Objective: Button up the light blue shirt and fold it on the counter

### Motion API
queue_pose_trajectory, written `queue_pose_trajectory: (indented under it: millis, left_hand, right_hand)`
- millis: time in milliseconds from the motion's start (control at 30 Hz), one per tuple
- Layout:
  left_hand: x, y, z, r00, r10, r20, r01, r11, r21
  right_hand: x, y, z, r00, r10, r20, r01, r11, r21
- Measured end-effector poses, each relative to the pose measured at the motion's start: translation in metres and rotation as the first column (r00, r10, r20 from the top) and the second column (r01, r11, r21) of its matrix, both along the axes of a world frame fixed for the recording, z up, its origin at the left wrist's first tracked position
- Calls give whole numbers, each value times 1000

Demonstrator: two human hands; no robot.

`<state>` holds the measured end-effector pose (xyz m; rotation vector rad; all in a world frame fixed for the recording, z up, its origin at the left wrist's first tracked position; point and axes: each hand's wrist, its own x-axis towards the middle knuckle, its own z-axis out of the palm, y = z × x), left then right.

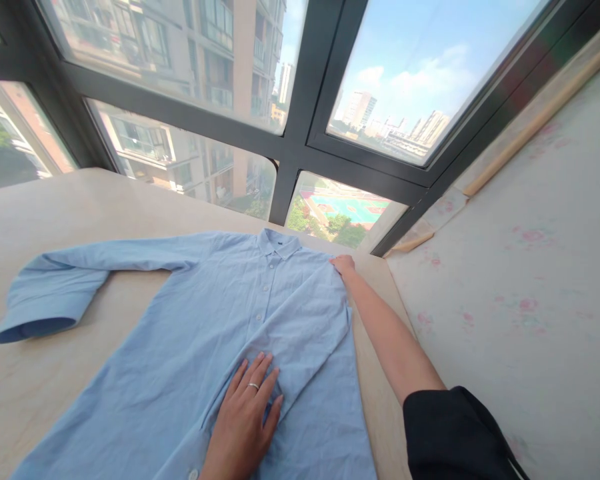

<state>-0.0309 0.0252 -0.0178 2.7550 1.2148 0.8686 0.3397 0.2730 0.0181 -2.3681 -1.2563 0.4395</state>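
Note:
A light blue button-up shirt (195, 333) lies front up, its collar pointing towards the window. One sleeve (55, 283) stretches out to the left, bent, with its cuff opening facing me. The other sleeve (300, 333) is folded diagonally across the front. My left hand (245, 417), with a ring on one finger, rests flat on that folded sleeve, fingers stretched out. At the right shoulder of the shirt, my right hand (343, 265) has its fingers closed on the fabric edge; the fingertips are partly hidden.
The shirt lies on a pale, smooth surface (125, 300) that runs up to dark window frames (285, 160). On the right, close beside my right arm, rises a wall with flowered wallpaper (505, 287). Buildings and a sports court show through the glass.

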Motion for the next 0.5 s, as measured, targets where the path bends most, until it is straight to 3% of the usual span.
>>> queue_pose_trajectory:
  millis: [200,500]
  left_hand:
    - [-1,0,3,1000,-6,18,6,1000,-16]
    - [-1,-2,6,999,-12,44,16,997,-72]
  right_hand:
    - [0,6,-2,990,-98,106,105,992,-63]
    - [-2,-2,4,985,-20,173,29,998,-49]
